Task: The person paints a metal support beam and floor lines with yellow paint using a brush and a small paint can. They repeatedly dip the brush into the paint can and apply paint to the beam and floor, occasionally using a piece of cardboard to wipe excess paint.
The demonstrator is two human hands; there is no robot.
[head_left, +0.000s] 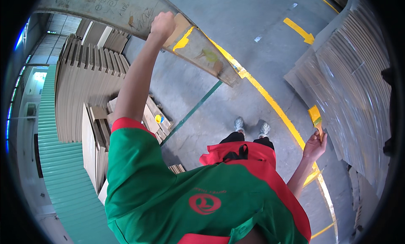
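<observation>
The person looks straight down past a green and red shirt (177, 189) to grey shoes (252, 126) on the concrete floor (253, 29).

The left hand (163, 25) is raised and closed in a fist on the edge of a long grey beam (126, 10), which slants across the upper part of the view. The beam carries dark scribbled marks, a tan patch (179, 26) just beside the fist and smears of yellow paint (184, 41) further along.

The right hand (314, 146) hangs low at the person's right side, fingers wrapped round the wooden handle of a paintbrush (316, 118). Its bristles are coated yellow and point up, close to a leaning stack of grey corrugated sheets (350, 75), though whether they touch cannot be told.

A broad yellow line (270, 100) runs on the floor from under the beam toward the lower right, passing beside the shoes. A yellow arrow (300, 31) is painted on the floor near the top, well apart from the brush. A thin green line (194, 111) crosses the floor below the beam.

To the left stand upright stacks of brown cardboard sheets (84, 88), with flat wooden pieces (149, 117) at their foot. A small round tin (158, 118) with yellow and blue showing sits on these pieces. A green corrugated wall (59, 180) fills the far left.
</observation>
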